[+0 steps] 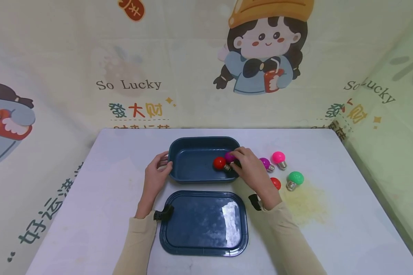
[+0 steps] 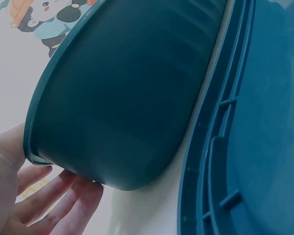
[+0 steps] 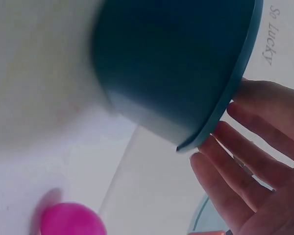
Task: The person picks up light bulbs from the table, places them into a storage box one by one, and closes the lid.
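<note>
A dark blue rectangular container (image 1: pixel 189 178) stands at the table's middle. My left hand (image 1: pixel 157 168) grips its left end, thumb at the rim and fingers along the outer wall (image 2: pixel 112 112). Over the right end reaches my right hand (image 1: pixel 249 168); its thumb and index finger pinch a purple light bulb (image 1: pixel 230 157) inside the container. The other fingers (image 3: pixel 230 171) stay outside, by the rim. Beside that bulb, a red light bulb (image 1: pixel 219 163) lies on the container's floor. The right fingertips are partly hidden in the right wrist view.
A dark blue lid (image 1: pixel 199 225) lies flat in front of the container. To the right lie another purple bulb (image 1: pixel 265 163), a pink bulb (image 1: pixel 278 157), a green bulb (image 1: pixel 295 178) and a red bulb (image 1: pixel 276 183) partly behind my right wrist. A printed cloth hangs behind the table.
</note>
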Available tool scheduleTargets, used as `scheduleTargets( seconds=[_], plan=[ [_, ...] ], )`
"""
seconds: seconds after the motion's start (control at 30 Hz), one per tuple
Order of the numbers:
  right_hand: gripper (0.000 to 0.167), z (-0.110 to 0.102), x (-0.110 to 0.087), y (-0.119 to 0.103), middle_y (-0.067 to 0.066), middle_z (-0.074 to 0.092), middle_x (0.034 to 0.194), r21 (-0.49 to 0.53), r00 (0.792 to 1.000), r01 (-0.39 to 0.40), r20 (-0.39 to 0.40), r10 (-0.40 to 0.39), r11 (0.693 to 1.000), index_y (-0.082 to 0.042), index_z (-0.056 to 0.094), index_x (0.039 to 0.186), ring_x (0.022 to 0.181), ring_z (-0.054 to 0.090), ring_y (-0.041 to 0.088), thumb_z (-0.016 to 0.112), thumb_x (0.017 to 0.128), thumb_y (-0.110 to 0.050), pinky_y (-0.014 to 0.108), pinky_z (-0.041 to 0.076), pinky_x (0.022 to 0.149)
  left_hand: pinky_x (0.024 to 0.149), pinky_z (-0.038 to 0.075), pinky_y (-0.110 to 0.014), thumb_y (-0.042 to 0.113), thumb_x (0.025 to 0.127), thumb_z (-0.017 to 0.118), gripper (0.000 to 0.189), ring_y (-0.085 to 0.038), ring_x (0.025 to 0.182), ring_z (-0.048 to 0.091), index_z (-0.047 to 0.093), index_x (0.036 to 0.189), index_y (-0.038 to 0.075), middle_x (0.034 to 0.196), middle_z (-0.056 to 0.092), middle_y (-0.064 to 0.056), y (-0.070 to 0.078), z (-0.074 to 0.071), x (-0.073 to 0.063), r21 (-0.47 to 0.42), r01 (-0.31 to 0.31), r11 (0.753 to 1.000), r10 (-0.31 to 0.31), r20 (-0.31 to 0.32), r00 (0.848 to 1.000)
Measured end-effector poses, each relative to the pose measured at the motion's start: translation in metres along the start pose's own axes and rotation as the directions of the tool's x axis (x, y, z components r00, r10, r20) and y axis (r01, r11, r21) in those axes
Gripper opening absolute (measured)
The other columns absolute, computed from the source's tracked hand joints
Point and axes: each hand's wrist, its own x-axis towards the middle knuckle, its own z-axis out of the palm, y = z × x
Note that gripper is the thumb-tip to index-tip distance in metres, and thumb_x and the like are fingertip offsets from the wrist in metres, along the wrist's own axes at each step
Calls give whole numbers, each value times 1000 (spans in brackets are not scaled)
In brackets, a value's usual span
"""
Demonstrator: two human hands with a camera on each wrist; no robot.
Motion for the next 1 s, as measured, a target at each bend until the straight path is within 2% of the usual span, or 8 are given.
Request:
scheduleTargets(
  seconds=[0.23,0.63,0.87,1.0],
  plan=[
    [40,-6,-4,8,14,64,118,-13,999,-50,14,50,999,-3,68,120,111,59,29,80,83,-12,41,58,88,98,53,-47,17,97,62,42,-27,113,63,57,138,12,126,63,-15,-1,0,-1,6,-2,1000,2,4,1000],
    [38,-14,-11,25,16,63,119,-23,998,-62,-17,61,998,-1,67,121,113,58,32,78,85,-11,44,55,94,98,52,-46,18,96,63,42,-26,112,63,57,137,12,125,64,-14,1,0,-1,-2,5,1000,-5,4,1000],
    [41,-15,-14,34,18,61,123,-37,991,-130,9,131,991,-2,66,123,116,57,34,78,85,-12,46,55,94,98,53,-46,16,96,64,42,-27,112,63,58,137,11,125,64,-15,1,0,-1,2,8,1000,-8,0,1000],
    [39,-16,-15,40,20,61,123,-33,990,-141,9,141,989,0,65,122,117,55,36,76,86,-12,48,54,94,98,53,-46,16,96,64,42,-28,112,63,58,137,12,125,64,-15,1,0,-1,4,9,1000,-9,-1,1000]
  ],
)
